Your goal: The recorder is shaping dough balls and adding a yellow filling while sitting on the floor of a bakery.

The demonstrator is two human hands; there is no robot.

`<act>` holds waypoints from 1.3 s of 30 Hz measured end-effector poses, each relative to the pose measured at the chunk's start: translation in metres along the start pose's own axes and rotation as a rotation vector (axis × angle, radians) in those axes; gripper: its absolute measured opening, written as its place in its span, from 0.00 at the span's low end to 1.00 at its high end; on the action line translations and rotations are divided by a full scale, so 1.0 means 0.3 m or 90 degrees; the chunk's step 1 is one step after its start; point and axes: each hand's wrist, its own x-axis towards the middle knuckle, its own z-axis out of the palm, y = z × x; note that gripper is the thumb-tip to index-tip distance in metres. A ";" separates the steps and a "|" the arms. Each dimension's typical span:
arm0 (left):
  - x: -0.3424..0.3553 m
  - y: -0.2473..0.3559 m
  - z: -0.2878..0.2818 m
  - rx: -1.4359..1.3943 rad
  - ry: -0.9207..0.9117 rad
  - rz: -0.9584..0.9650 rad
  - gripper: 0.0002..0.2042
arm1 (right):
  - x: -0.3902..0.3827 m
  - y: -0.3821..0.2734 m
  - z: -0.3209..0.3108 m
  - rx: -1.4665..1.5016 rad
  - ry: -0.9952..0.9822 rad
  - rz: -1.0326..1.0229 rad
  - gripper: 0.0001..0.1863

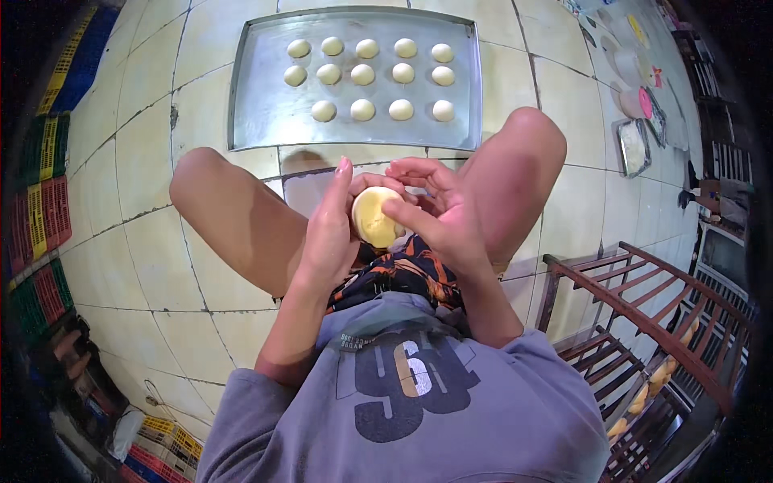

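Between my knees, my left hand point(338, 229) cups a flattened round of pale dough point(360, 211) topped with a smooth yellow spread point(377, 221). My right hand point(435, 213) is curled at the round's right side, its thumb pressed on the yellow layer and some fingers raised behind it. Beyond my hands, a large metal tray point(463, 133) lies on the tiles, bearing several white dough balls point(362, 109) in rows.
Stacked coloured crates point(40, 213) line the left edge, with more point(169, 443) at lower left. Containers and packets point(632, 145) sit at upper right. A reddish metal rack point(644, 306) with baked items point(640, 398) stands at lower right. My bent legs point(233, 217) flank my hands.
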 end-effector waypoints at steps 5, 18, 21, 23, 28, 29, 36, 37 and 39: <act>-0.008 0.001 0.015 -0.032 0.028 0.021 0.25 | -0.010 0.017 0.023 0.027 0.022 -0.006 0.16; -0.024 -0.011 0.016 -0.042 0.029 0.040 0.17 | -0.010 0.024 0.043 0.071 0.065 0.024 0.19; -0.018 -0.022 0.029 -0.108 0.037 0.053 0.14 | -0.039 0.022 0.059 -0.085 0.038 -0.068 0.18; -0.015 -0.030 0.026 -0.130 0.038 0.054 0.14 | -0.040 0.026 0.066 -0.137 0.031 -0.098 0.18; -0.009 -0.063 0.000 -0.113 0.088 0.106 0.14 | -0.015 0.035 0.078 -0.020 0.075 -0.062 0.17; -0.011 -0.063 0.001 -0.134 0.079 0.104 0.14 | -0.013 0.035 0.077 0.016 0.072 -0.045 0.17; -0.004 -0.062 -0.008 -0.125 -0.009 0.116 0.17 | -0.015 0.018 0.071 0.027 0.028 -0.037 0.19; -0.003 -0.062 -0.013 -0.101 -0.029 0.121 0.17 | -0.016 0.016 0.069 -0.005 0.016 -0.050 0.19; -0.007 -0.066 -0.033 -0.095 -0.028 0.117 0.17 | -0.007 0.012 0.063 0.032 0.016 -0.009 0.19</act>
